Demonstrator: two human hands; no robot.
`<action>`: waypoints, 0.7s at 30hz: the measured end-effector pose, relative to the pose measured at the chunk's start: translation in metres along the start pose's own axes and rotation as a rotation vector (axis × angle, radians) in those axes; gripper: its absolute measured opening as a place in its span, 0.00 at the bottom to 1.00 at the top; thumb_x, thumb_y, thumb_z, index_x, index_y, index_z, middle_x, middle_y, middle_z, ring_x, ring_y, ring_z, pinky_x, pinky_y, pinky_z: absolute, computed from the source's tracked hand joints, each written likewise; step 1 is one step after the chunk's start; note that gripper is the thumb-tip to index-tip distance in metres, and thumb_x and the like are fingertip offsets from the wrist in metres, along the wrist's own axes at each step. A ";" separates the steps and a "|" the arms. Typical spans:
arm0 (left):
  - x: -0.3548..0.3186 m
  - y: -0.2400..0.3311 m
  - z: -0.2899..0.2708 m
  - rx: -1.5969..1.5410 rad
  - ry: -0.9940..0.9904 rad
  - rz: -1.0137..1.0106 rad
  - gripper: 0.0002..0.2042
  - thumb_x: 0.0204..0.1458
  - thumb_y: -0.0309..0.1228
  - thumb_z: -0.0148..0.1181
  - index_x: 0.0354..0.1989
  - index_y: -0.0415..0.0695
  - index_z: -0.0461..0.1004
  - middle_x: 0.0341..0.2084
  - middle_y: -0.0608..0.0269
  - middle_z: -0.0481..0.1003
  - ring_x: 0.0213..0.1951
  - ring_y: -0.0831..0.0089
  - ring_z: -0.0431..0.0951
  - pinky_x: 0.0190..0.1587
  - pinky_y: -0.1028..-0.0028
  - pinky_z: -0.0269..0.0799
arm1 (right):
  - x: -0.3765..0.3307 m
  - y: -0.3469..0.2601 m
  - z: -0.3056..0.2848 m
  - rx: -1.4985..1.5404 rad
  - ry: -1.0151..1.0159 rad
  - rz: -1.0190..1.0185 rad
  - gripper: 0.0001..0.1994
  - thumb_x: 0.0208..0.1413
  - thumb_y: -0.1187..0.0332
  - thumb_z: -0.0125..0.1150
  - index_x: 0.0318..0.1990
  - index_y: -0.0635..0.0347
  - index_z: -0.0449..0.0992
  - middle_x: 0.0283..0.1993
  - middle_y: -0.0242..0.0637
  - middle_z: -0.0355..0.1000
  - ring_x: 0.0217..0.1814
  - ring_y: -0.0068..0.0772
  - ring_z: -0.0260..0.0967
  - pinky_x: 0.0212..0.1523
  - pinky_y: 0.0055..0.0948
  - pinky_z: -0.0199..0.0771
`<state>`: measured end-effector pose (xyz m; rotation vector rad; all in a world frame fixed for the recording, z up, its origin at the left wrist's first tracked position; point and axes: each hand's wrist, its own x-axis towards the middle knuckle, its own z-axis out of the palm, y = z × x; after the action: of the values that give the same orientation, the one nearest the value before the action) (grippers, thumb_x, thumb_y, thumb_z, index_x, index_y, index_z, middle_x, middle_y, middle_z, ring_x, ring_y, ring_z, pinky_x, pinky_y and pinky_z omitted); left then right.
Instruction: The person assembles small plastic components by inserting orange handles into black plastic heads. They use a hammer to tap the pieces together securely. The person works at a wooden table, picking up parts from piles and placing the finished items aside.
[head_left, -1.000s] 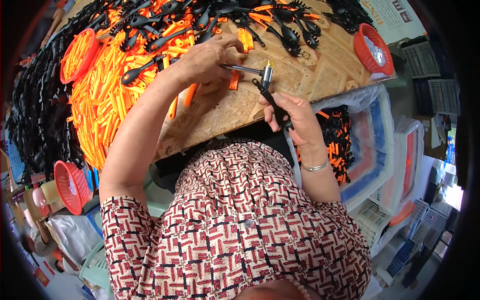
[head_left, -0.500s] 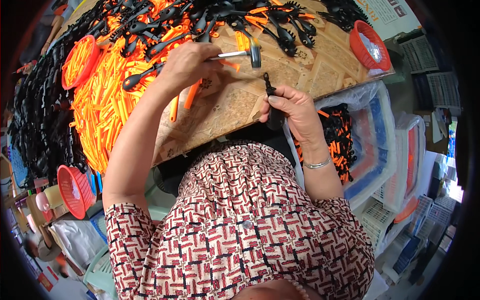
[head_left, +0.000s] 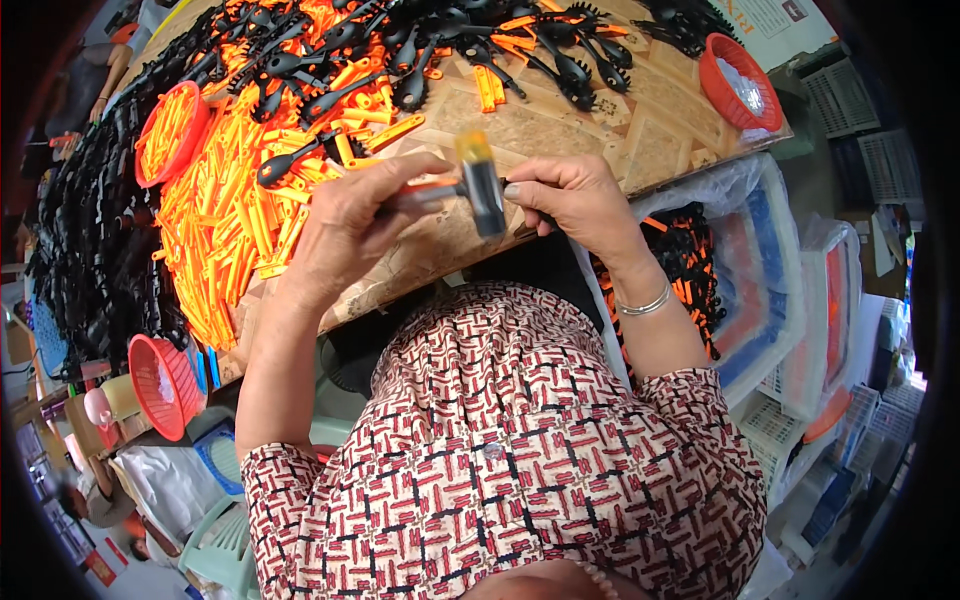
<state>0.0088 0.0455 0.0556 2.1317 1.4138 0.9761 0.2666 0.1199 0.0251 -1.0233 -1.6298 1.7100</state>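
My left hand [head_left: 365,215] is closed around a hammer [head_left: 484,195] with a dark head and a yellow end, slightly blurred. A bit of orange shows by the hammer's shaft, but what it belongs to is unclear. My right hand [head_left: 575,200] pinches the black utensil piece [head_left: 507,183]; only a small dark bit shows at the fingertips, the remainder hidden behind the hammer and fingers. The two hands nearly meet above the table's near edge. Left of them lies a heap of orange plastic handles [head_left: 230,215], with a black spoon [head_left: 290,162] at its edge.
Black spoons and pasta servers [head_left: 575,75] lie across the far table [head_left: 560,130]. Red baskets stand at the far right [head_left: 715,90], on the orange heap [head_left: 145,170] and at left [head_left: 150,400]. A plastic-lined crate [head_left: 770,270] of black and orange pieces is at right. Black parts [head_left: 90,230] pile left.
My left hand has come down and nearer to me with the hammer, and its head now stands in front of the right fingertips. The black piece, plainly visible before, is mostly covered.
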 end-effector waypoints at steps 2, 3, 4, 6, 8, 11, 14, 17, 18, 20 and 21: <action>0.002 0.008 0.001 0.066 -0.013 0.062 0.21 0.46 0.19 0.65 0.51 0.47 0.78 0.32 0.56 0.80 0.33 0.59 0.82 0.36 0.66 0.77 | 0.002 -0.002 0.002 -0.027 -0.029 -0.011 0.08 0.60 0.71 0.65 0.39 0.68 0.84 0.22 0.27 0.74 0.21 0.12 0.68 0.21 0.15 0.69; 0.005 0.010 0.001 0.103 -0.011 0.126 0.21 0.44 0.19 0.66 0.50 0.47 0.78 0.30 0.57 0.79 0.33 0.58 0.81 0.35 0.65 0.77 | 0.001 -0.006 0.003 -0.049 -0.039 -0.004 0.08 0.60 0.71 0.65 0.40 0.68 0.84 0.22 0.27 0.74 0.21 0.12 0.68 0.21 0.15 0.69; 0.005 0.009 0.000 0.109 -0.021 0.139 0.21 0.43 0.20 0.66 0.49 0.47 0.79 0.29 0.58 0.78 0.32 0.58 0.81 0.35 0.65 0.76 | 0.001 -0.009 0.004 -0.071 -0.047 0.004 0.08 0.60 0.71 0.65 0.40 0.68 0.84 0.22 0.27 0.74 0.21 0.12 0.68 0.21 0.15 0.69; 0.008 0.008 -0.002 0.118 -0.041 0.171 0.20 0.42 0.21 0.67 0.47 0.47 0.80 0.26 0.59 0.75 0.30 0.59 0.79 0.33 0.65 0.75 | 0.001 -0.007 0.005 -0.049 -0.063 -0.005 0.08 0.60 0.71 0.65 0.40 0.68 0.84 0.22 0.28 0.74 0.21 0.13 0.69 0.21 0.16 0.70; 0.009 0.008 -0.004 0.157 -0.032 0.226 0.20 0.40 0.20 0.68 0.46 0.45 0.80 0.24 0.60 0.73 0.27 0.61 0.76 0.30 0.66 0.71 | 0.001 -0.007 0.005 -0.044 -0.061 -0.013 0.08 0.60 0.72 0.65 0.40 0.68 0.84 0.23 0.28 0.75 0.22 0.13 0.70 0.22 0.16 0.70; 0.006 0.010 -0.005 0.271 0.012 0.302 0.15 0.43 0.24 0.69 0.43 0.49 0.81 0.20 0.65 0.66 0.23 0.67 0.72 0.26 0.67 0.68 | 0.000 -0.010 0.006 -0.067 -0.065 -0.052 0.07 0.59 0.72 0.66 0.41 0.67 0.85 0.24 0.29 0.77 0.22 0.13 0.71 0.22 0.16 0.71; 0.002 0.007 -0.002 0.333 0.085 0.394 0.15 0.45 0.29 0.70 0.44 0.50 0.81 0.19 0.68 0.63 0.21 0.70 0.68 0.24 0.68 0.64 | -0.002 -0.012 0.007 -0.101 -0.056 -0.130 0.07 0.58 0.73 0.68 0.40 0.67 0.85 0.25 0.29 0.78 0.23 0.14 0.72 0.23 0.16 0.70; -0.002 0.010 -0.001 0.354 0.152 0.432 0.17 0.45 0.28 0.70 0.46 0.50 0.80 0.18 0.69 0.62 0.21 0.70 0.68 0.25 0.68 0.64 | -0.003 -0.011 0.009 -0.161 -0.032 -0.242 0.07 0.55 0.73 0.69 0.40 0.65 0.85 0.26 0.33 0.79 0.24 0.16 0.74 0.25 0.20 0.70; -0.003 0.010 -0.001 0.370 0.151 0.435 0.18 0.44 0.28 0.70 0.47 0.51 0.80 0.19 0.69 0.62 0.21 0.71 0.68 0.25 0.68 0.64 | -0.002 -0.012 0.010 -0.216 -0.027 -0.327 0.07 0.54 0.73 0.70 0.39 0.64 0.85 0.26 0.34 0.80 0.25 0.19 0.75 0.26 0.21 0.71; -0.006 0.008 -0.002 0.400 0.148 0.443 0.20 0.43 0.28 0.70 0.48 0.51 0.80 0.19 0.70 0.63 0.22 0.72 0.68 0.25 0.69 0.64 | 0.000 -0.012 0.010 -0.334 -0.019 -0.470 0.07 0.52 0.73 0.71 0.38 0.63 0.85 0.27 0.37 0.80 0.26 0.24 0.76 0.28 0.25 0.71; -0.007 0.008 -0.002 0.412 0.150 0.445 0.20 0.43 0.28 0.71 0.48 0.50 0.81 0.19 0.70 0.64 0.21 0.72 0.68 0.24 0.69 0.62 | 0.001 -0.012 0.010 -0.395 -0.019 -0.528 0.07 0.51 0.73 0.71 0.38 0.62 0.85 0.28 0.38 0.80 0.27 0.28 0.76 0.30 0.27 0.72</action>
<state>0.0105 0.0355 0.0599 2.8157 1.3221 1.0912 0.2563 0.1165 0.0363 -0.6521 -2.0720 1.0783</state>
